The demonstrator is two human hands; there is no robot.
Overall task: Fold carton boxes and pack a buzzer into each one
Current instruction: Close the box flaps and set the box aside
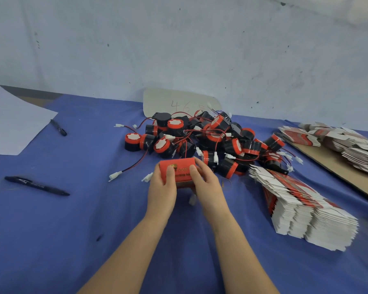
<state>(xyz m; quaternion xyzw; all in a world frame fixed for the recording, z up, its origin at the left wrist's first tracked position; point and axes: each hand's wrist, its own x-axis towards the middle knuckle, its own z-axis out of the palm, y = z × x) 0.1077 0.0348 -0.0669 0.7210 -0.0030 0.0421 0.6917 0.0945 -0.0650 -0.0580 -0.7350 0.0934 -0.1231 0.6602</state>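
1. Both hands are clamped on one red carton box (179,169), which is held just above the blue cloth (72,230) near the middle of the table.
2. Left hand (160,188): the left end of the box is gripped, with the thumb laid across the printed top face and the fingers wrapped round the end.
3. Right hand (207,183): the right end of the box is gripped in the same way, with the thumb on the top face.
4. A white connector (192,199) is seen just below the box, between the two wrists. Whether it is attached to anything inside the box cannot be told.
5. A pile of buzzers (200,136), black with red caps and fitted with red and black leads, is heaped on the cloth just behind the box.
6. A stack of flat cartons (302,211) is laid on the cloth to the right of the hands, fanned out toward the near edge.
7. A second stack of flat cartons (344,143) is placed on a brown cardboard sheet (336,166) at the far right.
8. Two black pens are laid on the cloth to the left: one (36,185) near the hands' level and one (58,127) further back, beside a white sheet of paper (13,124).
9. A pale card (168,100) bearing handwritten numerals is propped against the wall behind the buzzers.
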